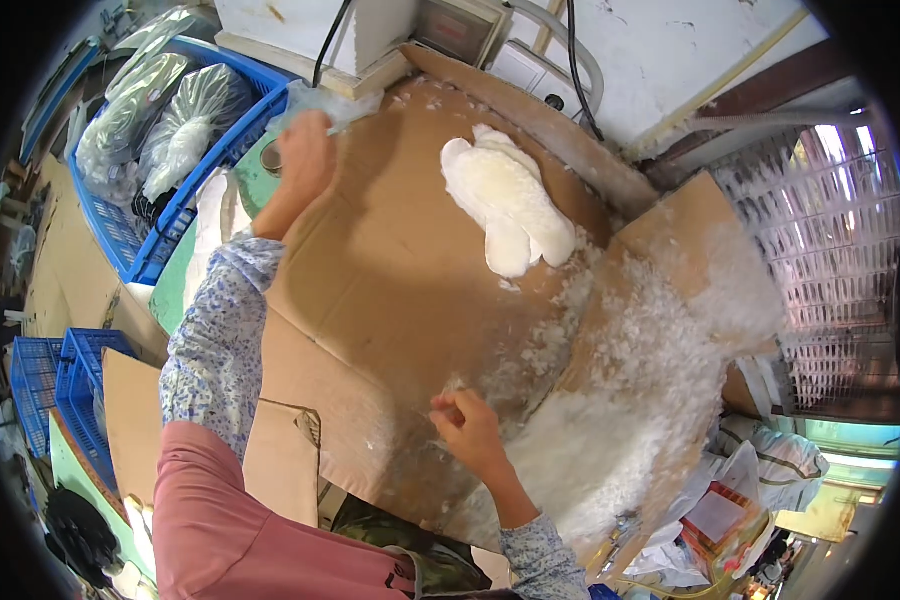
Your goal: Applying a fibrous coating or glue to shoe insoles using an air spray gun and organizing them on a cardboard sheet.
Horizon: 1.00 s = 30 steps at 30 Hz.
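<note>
Hidden: the fingertips of the left hand (pixel 305 150) are masked by a clear plastic bag (pixel 325 103) at the far edge of the bench; the bag is seen pinched in that closed hand, though the grip itself is hard to make out.
Right hand: the right hand (pixel 467 425) is seen loosely curled near the lower middle, fingers bent inward; whether a tuft of filling is held cannot be told.
Work piece: a stuffed white cushion shape (pixel 508 200) is laid on the cardboard, well apart from both hands, toward the upper middle.
Filling: a heap of loose white fibre (pixel 630 400) is spread along the right side, just beside the right hand, with stray flakes scattered toward the cushion shape.
Packages: plastic-wrapped bundles (pixel 175 125) are stacked in a blue crate (pixel 135 250) at upper left; more blue crates (pixel 55 385) are cut off at the left edge; printed bags at lower right are too distorted to make out.
Surface: flattened brown cardboard (pixel 390 280) is laid over a green bench (pixel 175 290).
Room: a white latticed crate (pixel 830 210) is seen at right, and a pale wall with black cables (pixel 576 70) at the top.
</note>
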{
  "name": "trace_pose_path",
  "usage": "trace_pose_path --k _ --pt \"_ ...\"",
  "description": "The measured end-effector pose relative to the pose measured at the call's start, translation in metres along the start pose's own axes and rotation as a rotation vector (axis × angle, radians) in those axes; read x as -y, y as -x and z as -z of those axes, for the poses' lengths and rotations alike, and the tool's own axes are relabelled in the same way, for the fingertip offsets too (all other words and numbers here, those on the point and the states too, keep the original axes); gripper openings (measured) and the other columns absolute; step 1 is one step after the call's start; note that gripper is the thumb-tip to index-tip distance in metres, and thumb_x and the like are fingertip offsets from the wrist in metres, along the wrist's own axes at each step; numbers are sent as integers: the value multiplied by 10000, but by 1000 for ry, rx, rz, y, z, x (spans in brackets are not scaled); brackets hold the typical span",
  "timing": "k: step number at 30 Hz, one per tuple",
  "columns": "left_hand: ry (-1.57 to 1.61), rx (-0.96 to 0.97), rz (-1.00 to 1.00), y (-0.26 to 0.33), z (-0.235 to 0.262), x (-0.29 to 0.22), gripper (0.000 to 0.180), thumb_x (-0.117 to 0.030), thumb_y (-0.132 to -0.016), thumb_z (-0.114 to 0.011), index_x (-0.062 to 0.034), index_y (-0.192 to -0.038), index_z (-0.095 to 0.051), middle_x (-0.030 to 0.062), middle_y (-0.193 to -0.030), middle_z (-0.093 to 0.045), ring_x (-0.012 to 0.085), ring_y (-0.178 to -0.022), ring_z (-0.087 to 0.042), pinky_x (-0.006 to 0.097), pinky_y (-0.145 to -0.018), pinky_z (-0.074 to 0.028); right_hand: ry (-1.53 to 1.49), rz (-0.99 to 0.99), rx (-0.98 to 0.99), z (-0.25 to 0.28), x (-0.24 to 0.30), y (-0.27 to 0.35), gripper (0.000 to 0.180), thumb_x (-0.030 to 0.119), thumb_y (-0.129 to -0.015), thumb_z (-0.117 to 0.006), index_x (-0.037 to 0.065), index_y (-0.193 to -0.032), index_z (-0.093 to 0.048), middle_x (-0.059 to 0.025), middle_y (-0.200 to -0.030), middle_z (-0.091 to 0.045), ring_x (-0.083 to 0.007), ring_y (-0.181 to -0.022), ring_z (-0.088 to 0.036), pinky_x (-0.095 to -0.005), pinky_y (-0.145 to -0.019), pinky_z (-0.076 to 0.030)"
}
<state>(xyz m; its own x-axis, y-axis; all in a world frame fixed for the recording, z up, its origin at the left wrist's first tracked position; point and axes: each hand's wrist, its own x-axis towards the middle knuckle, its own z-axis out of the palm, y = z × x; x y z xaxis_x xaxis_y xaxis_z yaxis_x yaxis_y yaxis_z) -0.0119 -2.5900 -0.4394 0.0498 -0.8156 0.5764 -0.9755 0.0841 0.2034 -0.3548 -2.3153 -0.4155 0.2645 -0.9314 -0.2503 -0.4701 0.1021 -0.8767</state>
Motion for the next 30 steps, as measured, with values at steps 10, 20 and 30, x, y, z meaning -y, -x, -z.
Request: trace_pose_path --k 10,20,30 --pt "-609 103 -165 -18 -158 -87 304 -226 -822 -536 -140 -1112 -561 61 -1087 -592 284 -931 -566 511 -729 -462 83 -118 64 14 23 41 126 159 -818 -631 35 -820 -612 -91 -637 -602 -274 -560 -593 -359 -545 -457" --pt "83 491 -207 -72 -105 -125 375 -223 -912 -505 -82 -1259 -505 166 -1151 -613 322 -1074 -579 382 -926 -432 -51 -216 -245 70 -27 157 132 170 -799 -664 51 -841 -625 -89 -699 -584 -261 -622 -586 -353 -574 -473" --pt "585 328 -740 11 169 -423 276 30 -845 -475 -30 -1096 -574 180 -1020 -635 344 -958 -607 358 -811 -471 468 -475 -1093 232 -207 391 411 8 -734 -578 23 -1144 -550 -134 -1102 -562 -275 -958 -556 -367 -846 -450"
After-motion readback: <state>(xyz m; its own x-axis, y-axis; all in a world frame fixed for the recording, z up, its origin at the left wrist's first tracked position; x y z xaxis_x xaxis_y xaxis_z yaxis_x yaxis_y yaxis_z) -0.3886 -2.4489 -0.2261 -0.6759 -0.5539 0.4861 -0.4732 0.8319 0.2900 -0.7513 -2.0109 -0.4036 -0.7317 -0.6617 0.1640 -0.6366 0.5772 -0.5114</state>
